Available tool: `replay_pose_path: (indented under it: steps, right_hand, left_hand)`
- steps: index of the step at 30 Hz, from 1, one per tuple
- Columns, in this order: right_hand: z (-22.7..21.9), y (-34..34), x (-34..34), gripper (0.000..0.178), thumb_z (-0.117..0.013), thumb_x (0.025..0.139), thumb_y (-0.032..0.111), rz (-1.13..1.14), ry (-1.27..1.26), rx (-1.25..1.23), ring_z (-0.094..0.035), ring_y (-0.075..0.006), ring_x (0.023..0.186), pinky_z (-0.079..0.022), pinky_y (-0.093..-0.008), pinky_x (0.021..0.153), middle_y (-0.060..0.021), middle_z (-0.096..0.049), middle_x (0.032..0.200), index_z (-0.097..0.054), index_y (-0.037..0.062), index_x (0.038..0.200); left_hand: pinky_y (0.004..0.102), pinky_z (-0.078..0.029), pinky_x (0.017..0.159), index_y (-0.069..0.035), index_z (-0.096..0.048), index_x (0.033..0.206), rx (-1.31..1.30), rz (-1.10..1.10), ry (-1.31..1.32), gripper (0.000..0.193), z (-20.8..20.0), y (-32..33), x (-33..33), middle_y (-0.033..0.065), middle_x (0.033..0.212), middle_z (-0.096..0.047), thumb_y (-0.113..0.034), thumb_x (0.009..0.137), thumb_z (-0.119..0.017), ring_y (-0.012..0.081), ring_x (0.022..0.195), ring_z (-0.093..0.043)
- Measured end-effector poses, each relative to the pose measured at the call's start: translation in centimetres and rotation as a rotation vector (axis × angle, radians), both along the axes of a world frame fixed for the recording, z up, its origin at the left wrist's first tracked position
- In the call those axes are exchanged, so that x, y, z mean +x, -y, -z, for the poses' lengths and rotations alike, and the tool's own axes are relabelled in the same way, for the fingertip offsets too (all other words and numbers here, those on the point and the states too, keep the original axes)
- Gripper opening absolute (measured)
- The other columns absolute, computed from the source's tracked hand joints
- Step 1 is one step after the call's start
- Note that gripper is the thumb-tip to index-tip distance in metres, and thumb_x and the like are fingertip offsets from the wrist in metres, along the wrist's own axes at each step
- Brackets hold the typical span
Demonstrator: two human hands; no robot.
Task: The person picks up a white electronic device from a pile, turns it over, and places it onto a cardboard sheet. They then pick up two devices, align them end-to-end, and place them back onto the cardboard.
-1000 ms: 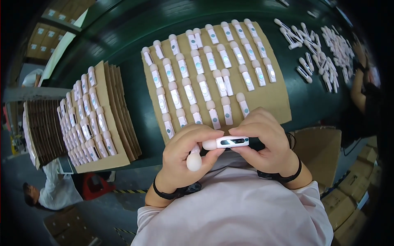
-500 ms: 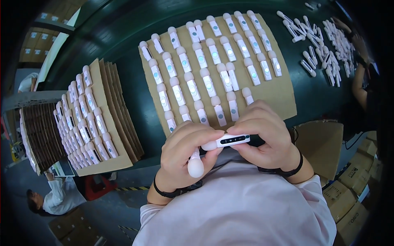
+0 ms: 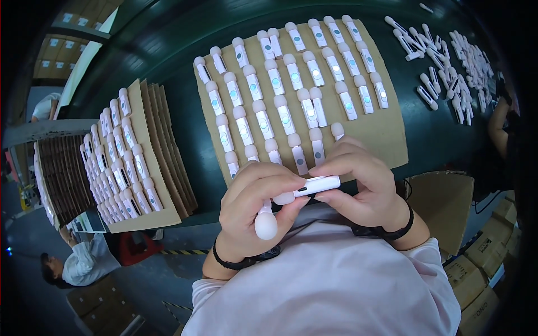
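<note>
Close to my body, my left hand (image 3: 244, 204) pinches a small white wand massager (image 3: 322, 185) by its pale rounded head. A small dark slot shows on the massager's upturned side. At the other end, my right hand (image 3: 367, 182) grips the white handle between thumb and fingers. A second wand massager (image 3: 266, 225) is tucked in my left palm, its round head hanging out below; its handle is mostly hidden. Just beyond my hands, a cardboard sheet (image 3: 372, 137) carries rows of similar massagers (image 3: 286, 115), several with lit round spots. My hands overlap its near edge.
At left, more massagers (image 3: 120, 162) lie on stacked cardboard sheets (image 3: 162, 151). A loose pile of massagers (image 3: 448, 73) lies far right on the dark green table (image 3: 174, 53), beside another person's arm (image 3: 499, 126). An open carton (image 3: 440, 207) stands at right. Another person (image 3: 87, 260) is at lower left.
The massager between my hands has turned about its length: its black button panel faced up before, and now a plain white side with the slot does. Both hands keep their grip.
</note>
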State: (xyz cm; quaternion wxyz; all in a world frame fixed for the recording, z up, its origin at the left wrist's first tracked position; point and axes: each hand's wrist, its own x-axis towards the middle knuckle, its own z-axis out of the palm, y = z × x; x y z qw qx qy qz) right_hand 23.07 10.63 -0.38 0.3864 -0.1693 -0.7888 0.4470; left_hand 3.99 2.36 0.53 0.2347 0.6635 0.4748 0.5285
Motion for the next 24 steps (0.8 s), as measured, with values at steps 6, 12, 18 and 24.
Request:
replay_pose_path:
  steps: [6, 12, 18, 24]
  right_hand:
    - [0.4, 0.0, 0.4, 0.025, -0.074, 0.079, 0.005, -0.012, -0.036, -0.092, -0.059, -0.0212, 0.076, -0.043, -0.0330, 0.074, -0.0087, -0.066, 0.087, -0.066, 0.0012, 0.103]
    - [0.5, 0.0, 0.5, 0.025, -0.075, 0.080, 0.005, -0.003, -0.045, -0.055, -0.059, -0.0213, 0.077, -0.044, -0.0325, 0.072, -0.0084, -0.066, 0.086, -0.066, 0.0005, 0.103]
    - [0.3, 0.5, 0.4, 0.024, -0.075, 0.079, 0.004, 0.043, -0.025, -0.119, -0.059, -0.0205, 0.077, -0.044, -0.0321, 0.072, -0.0084, -0.066, 0.086, -0.067, 0.0009, 0.101]
    - [0.0, 0.7, 0.6, 0.025, -0.074, 0.079, 0.002, 0.080, -0.082, -0.275, -0.059, -0.0203, 0.077, -0.044, -0.0323, 0.072, -0.0086, -0.066, 0.086, -0.066, 0.0007, 0.104]
  left_hand:
    - [0.0306, -0.047, 0.064, 0.002, -0.066, 0.100, -0.064, -0.039, -0.021, 0.030, -0.4, 0.3, -0.2, 0.0136, 0.087, -0.066, 0.001, 0.072, -0.078, 0.0239, 0.074, -0.061]
    - [0.0302, -0.046, 0.062, 0.001, -0.066, 0.098, -0.061, -0.020, -0.039, 0.030, 0.0, 0.4, -0.3, 0.0131, 0.086, -0.066, 0.000, 0.072, -0.078, 0.0237, 0.073, -0.061]
    - [0.0312, -0.048, 0.064, 0.000, -0.065, 0.097, -0.076, -0.036, -0.039, 0.030, 0.0, 0.4, 0.0, 0.0128, 0.086, -0.066, 0.002, 0.070, -0.078, 0.0244, 0.074, -0.061]
    - [0.0330, -0.049, 0.069, -0.001, -0.064, 0.096, -0.101, -0.022, -0.008, 0.030, 0.8, -0.3, 0.8, 0.0131, 0.090, -0.065, 0.003, 0.069, -0.078, 0.0262, 0.079, -0.062]
